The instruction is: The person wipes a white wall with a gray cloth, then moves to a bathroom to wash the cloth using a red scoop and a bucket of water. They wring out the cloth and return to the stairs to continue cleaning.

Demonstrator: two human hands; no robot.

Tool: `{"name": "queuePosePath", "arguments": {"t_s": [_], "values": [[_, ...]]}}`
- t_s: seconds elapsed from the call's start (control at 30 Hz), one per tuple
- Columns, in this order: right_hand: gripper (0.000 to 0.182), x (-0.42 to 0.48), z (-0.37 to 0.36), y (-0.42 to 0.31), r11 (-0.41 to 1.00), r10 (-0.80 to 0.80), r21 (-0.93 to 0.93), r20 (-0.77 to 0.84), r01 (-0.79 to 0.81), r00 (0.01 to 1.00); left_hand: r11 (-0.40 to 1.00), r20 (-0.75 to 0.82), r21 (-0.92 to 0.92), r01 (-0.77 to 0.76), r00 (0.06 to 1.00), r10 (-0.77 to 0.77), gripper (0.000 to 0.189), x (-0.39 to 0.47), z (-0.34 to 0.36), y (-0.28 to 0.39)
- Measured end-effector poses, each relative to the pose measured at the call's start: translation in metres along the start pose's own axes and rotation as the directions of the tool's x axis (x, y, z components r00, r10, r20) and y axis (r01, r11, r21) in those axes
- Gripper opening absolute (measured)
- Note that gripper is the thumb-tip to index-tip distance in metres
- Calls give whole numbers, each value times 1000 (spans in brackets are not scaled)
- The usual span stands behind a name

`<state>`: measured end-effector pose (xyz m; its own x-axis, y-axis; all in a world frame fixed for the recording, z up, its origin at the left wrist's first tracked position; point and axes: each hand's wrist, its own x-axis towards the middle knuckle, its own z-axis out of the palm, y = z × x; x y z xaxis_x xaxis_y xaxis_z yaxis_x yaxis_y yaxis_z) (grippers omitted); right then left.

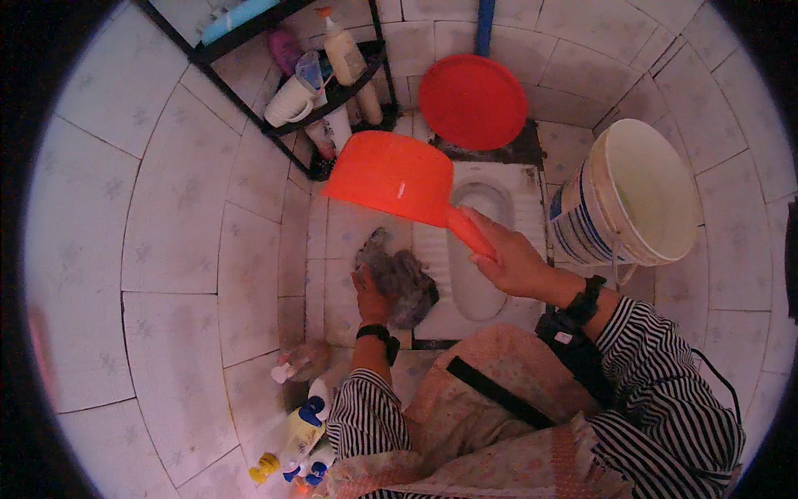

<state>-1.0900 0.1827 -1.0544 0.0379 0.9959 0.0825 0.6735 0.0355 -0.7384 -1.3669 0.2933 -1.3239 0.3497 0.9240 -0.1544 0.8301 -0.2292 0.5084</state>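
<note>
My right hand [514,262] grips the handle of an orange plastic dipper [393,178]. The dipper is tipped on its side above the floor, and its inside is hidden from me. Lower and to the left, my left hand [373,302] holds a bunched, wet-looking grey cloth [402,284]. That cloth lies over the floor tiles and the left edge of a white squat toilet pan [477,274]. Part of the pan is covered by my right hand and the dipper.
A white bucket [586,218] stands at the right. Behind the pan leans a round red plastic lid or basin [472,101]. A black corner shelf [336,100] carries a white mug [290,103] and a pump bottle [343,56]. Several cleaning bottles [305,430] stand at lower left.
</note>
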Motion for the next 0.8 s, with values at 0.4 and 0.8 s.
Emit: {"name": "queuePosePath", "arguments": {"t_s": [0.4,0.8], "values": [[68,-1,-3,1,979,130,162,-8,-127,992,938,136,-323,-125,975,176,15,40,-96,22],[64,0,-3,9,975,88,219,-202,-43,975,889,-412,-188,-417,855,314,16,6,-254,120]]}}
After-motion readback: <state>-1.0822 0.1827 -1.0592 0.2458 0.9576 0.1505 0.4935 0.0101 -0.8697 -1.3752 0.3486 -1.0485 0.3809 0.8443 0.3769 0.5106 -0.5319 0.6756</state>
